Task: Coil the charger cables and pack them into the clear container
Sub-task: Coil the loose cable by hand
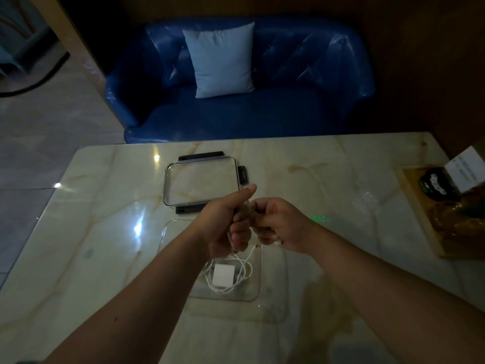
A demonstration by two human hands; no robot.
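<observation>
While both forearms reach forward from the lower corners and meet over the middle of the marble-topped bench (341, 179), the left hand (225, 224) is curled into a loose fist with its thumb pointing up and away, its fingers closed around a thin white cable (242, 269). The right hand (278, 224) sits just beside it, knuckles almost touching, fingers folded inward and pinching the same cable. From the two hands the cable hangs down in loose loops into the clear container (252, 295), which stands open on the bench right below the wrists. A white charger block (223, 275) lies flat inside that container, ringed by the cable loops. Beyond the hands, the container's clear lid (200, 179) with dark clips lies flat on the bench, apart from the container. A wooden tray (420, 206) sits at the right edge of the bench, and a blue sofa (236, 114) with a pale cushion (220, 59) stands behind.
</observation>
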